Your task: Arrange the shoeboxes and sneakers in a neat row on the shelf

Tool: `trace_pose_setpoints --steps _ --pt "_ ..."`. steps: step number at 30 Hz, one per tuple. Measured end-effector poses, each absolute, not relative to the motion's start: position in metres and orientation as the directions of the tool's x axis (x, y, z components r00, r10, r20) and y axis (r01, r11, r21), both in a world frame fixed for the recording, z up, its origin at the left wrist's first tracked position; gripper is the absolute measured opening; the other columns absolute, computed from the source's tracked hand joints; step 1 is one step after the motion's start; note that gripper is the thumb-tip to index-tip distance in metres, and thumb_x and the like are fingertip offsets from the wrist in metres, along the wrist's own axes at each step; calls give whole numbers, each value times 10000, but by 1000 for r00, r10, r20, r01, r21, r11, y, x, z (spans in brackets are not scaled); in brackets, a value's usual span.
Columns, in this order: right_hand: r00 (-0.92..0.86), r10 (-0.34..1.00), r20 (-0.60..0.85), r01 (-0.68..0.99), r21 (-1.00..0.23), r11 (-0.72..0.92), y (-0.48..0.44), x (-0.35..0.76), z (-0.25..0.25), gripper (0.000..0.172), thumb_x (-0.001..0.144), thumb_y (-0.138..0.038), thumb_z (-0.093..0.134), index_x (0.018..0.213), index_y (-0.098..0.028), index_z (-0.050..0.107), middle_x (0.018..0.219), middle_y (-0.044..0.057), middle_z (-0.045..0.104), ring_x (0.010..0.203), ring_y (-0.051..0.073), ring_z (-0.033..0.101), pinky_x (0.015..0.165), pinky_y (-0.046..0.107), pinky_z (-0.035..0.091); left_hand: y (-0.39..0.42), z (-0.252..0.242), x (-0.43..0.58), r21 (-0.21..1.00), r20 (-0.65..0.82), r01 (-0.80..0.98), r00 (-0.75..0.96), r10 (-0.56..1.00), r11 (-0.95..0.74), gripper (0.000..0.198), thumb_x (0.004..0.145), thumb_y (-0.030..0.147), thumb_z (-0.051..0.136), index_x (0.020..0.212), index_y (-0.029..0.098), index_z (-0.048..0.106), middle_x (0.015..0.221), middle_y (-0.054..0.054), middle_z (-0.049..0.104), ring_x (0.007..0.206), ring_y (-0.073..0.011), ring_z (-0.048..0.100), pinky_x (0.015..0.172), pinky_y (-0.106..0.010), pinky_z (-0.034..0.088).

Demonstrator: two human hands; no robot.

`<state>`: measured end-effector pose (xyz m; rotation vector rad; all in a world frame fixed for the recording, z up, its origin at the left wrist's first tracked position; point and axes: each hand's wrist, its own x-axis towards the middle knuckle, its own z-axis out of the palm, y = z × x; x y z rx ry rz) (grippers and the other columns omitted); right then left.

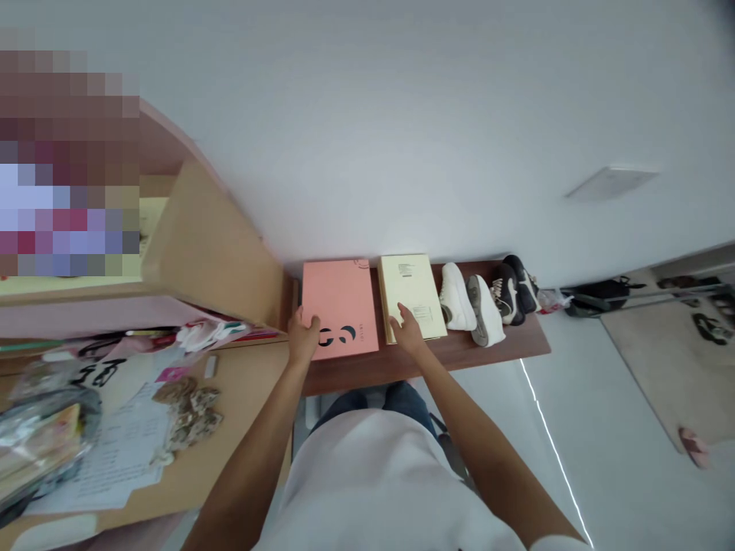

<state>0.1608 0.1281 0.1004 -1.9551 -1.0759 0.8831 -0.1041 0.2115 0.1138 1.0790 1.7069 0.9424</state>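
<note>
A flat pink box (338,302) with dark curved lettering lies on a brown wooden shelf (356,373) against the wall. My left hand (302,337) grips its lower left edge, the thumb on the lid and the fingers along the side. Beside it, to the right, lies a cream-coloured box (410,287) with small printed labels. My right hand (406,330) rests at that box's lower left part, its thumb and forefinger apart. The undersides of both hands are hidden.
White shoes (458,297) and dark shoes (505,295) stand at the shelf's right. On the left, a wooden desk (246,398) bears papers (123,451), a patterned scrunchie (192,413) and plastic bags. A pink slipper (694,446) lies on the floor far right.
</note>
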Motion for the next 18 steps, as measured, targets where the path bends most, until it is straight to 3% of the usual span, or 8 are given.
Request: trace_pose_setpoints --steps 4,11,15,18 --pt "491 858 -154 447 -800 -400 113 218 105 608 919 -475 480 1422 -132 488 1454 177 532 1345 303 506 1154 487 369 196 128 -49 913 -275 296 -66 959 282 515 848 246 655 1350 169 572 1461 -151 540 1361 -288 499 1167 -409 349" --pt "523 842 -134 483 -767 -422 107 282 99 573 918 -424 492 1375 -80 531 1395 215 567 1335 319 503 1153 477 370 160 123 58 926 -308 296 230 923 235 508 902 253 587 1401 179 521 1472 -149 534 1378 -264 490 1155 -418 371" --pt "519 834 -187 457 -764 -456 109 300 89 587 899 -391 514 1411 -105 503 1425 191 552 1377 316 462 1163 476 356 161 110 89 913 -348 295 203 915 282 573 904 277 602 1448 156 464 1488 -158 517 1385 -272 481 1167 -411 354" --pt "508 820 -263 422 -754 -503 115 307 80 631 891 -419 534 1437 -107 476 1454 181 532 1398 311 445 1186 462 326 167 96 100 846 -450 354 77 890 398 711 887 357 650 1499 118 380 1580 -200 378 1461 -303 372 1202 -407 286"
